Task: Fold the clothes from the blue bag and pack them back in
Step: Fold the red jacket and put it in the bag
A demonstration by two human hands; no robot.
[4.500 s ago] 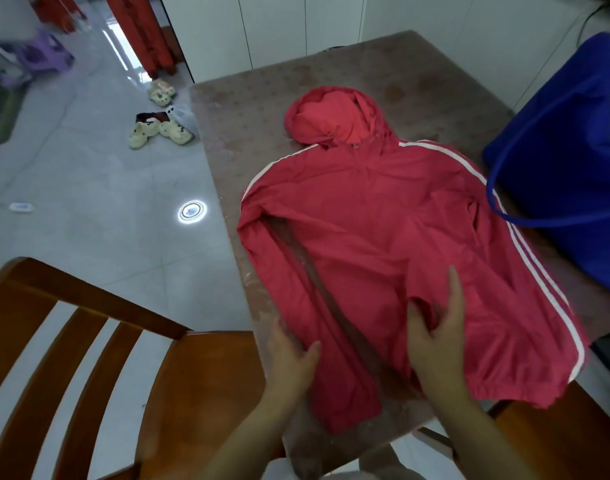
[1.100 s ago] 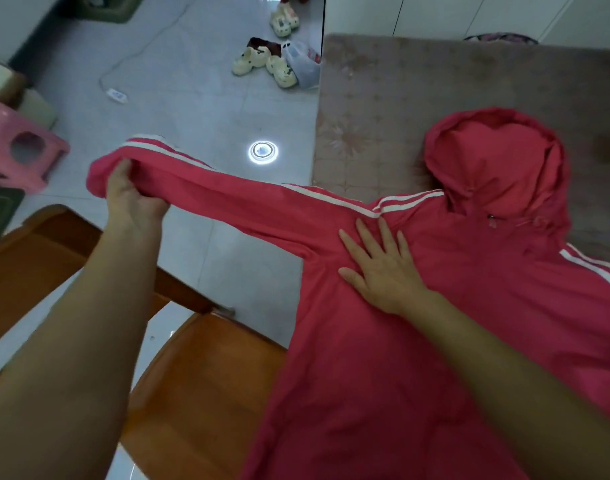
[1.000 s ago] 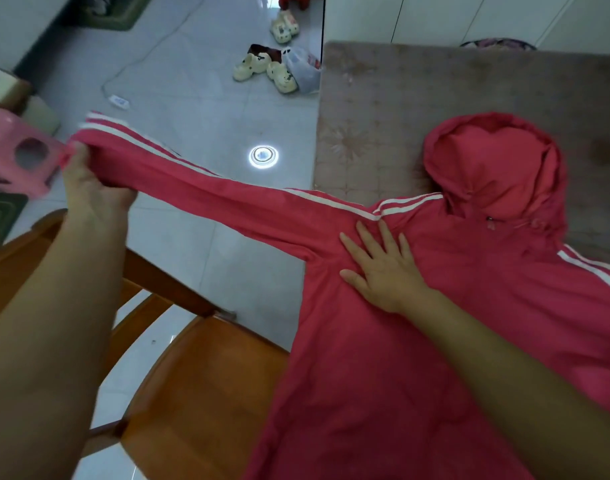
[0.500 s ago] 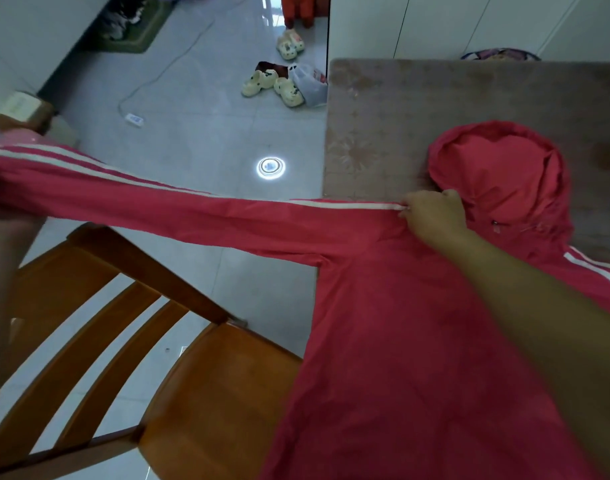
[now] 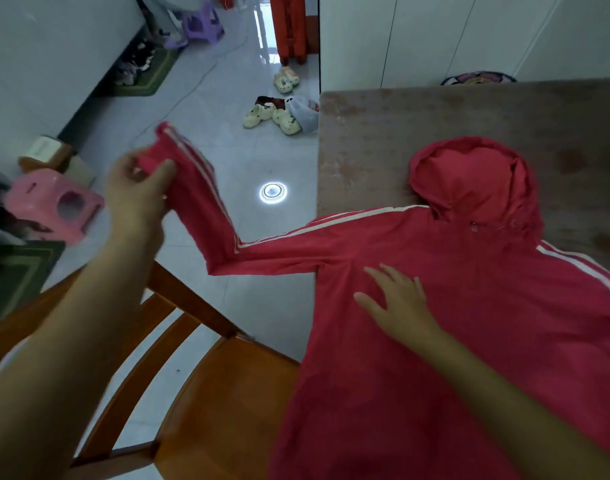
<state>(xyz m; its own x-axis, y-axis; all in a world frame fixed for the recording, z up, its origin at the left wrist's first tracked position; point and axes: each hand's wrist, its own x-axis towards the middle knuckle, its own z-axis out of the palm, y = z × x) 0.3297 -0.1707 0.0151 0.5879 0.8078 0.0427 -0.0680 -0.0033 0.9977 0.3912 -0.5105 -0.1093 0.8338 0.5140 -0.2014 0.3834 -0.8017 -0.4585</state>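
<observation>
A red hooded jacket (image 5: 470, 323) with white stripes along its sleeves lies spread on the brown table (image 5: 383, 140), hood toward the far side. Its left sleeve (image 5: 262, 251) sticks out past the table's left edge and bends upward at the elbow. My left hand (image 5: 137, 195) grips the cuff end of that sleeve in the air over the floor. My right hand (image 5: 397, 303) lies flat with spread fingers on the jacket's chest, just below the left shoulder. The blue bag is out of view.
A wooden chair (image 5: 199, 393) stands at the table's near left corner, under the raised sleeve. On the tiled floor lie pale slippers (image 5: 272, 117), a white plastic bag (image 5: 305, 114), a pink stool (image 5: 54, 202) and green mats (image 5: 16, 271). White cabinets (image 5: 435, 39) stand behind the table.
My left hand has brought the sleeve's cuff back toward the table, so the stretched sleeve now bends at the elbow. My right hand left the shoulder seam and lies flat on the chest.
</observation>
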